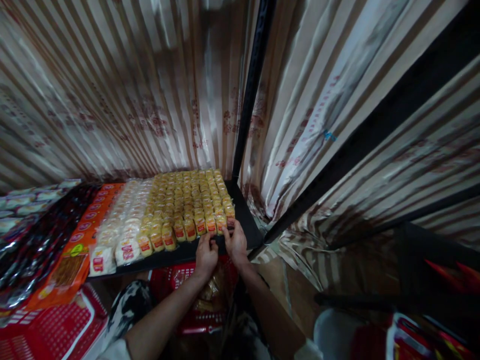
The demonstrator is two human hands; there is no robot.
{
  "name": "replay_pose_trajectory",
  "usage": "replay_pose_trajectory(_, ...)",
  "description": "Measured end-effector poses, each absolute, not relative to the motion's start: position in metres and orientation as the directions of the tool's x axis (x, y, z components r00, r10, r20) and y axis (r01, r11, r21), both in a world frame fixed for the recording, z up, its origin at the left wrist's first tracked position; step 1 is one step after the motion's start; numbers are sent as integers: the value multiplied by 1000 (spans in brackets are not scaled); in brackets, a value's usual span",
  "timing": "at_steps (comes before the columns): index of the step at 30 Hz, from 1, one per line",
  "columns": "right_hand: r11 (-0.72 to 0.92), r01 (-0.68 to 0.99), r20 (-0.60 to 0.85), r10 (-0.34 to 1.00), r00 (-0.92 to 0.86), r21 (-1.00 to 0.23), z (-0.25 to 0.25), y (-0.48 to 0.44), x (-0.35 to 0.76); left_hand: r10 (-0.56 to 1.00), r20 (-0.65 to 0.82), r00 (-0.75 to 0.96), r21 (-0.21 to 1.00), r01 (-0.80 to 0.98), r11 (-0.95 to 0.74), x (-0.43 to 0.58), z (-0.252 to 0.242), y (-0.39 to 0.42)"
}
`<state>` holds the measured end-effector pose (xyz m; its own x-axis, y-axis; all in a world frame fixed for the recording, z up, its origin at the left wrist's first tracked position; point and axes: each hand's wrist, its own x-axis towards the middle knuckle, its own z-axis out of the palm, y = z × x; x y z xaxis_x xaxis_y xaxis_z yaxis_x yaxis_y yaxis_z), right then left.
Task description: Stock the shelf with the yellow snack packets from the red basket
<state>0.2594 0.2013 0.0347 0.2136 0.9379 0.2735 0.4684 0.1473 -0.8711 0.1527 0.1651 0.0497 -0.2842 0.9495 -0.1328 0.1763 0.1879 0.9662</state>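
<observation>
Rows of small yellow wrapped snack packets with red labels stand close together on a black shelf. At the front right corner of these rows, my right hand has its thumb and fingers closed around the end packet. Just to its left, my left hand is at the shelf's front edge, fingers curled together below the front packets. Whatever its fingertips may hold is too small to make out. Beside the yellow rows are rows of white wrapped packets.
Orange snack bags and dark shiny packets lie farther left. Below the shelf are a red basket with yellow packets and another red basket. Black posts and striped curtains stand behind and to the right.
</observation>
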Motion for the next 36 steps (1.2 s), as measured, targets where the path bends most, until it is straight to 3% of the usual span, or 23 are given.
replay_pose_trajectory(6, 126, 509, 284, 927, 245, -851, 34, 204, 259, 952, -160, -263, 958, 192, 214, 152, 45, 166)
replay_pose_trajectory(11, 219, 495, 375, 895, 242, -841, 31, 203, 253, 944, -176, -280, 967, 133, 219, 151, 48, 168)
replay_pose_trajectory(16, 215, 467, 375, 883, 281, -857, 25, 197, 253, 950, -128, -286, 974, 144, 175, 150, 44, 169)
replay_pose_trajectory(30, 326, 592, 481, 869, 119, -737, 22, 204, 258, 972, -92, -217, 954, 259, 149, 147, 33, 168)
replay_pose_trajectory(36, 271, 656, 464, 875, 137, -704, 19, 206, 259, 973, -79, -215, 956, 262, 136, 147, 29, 168)
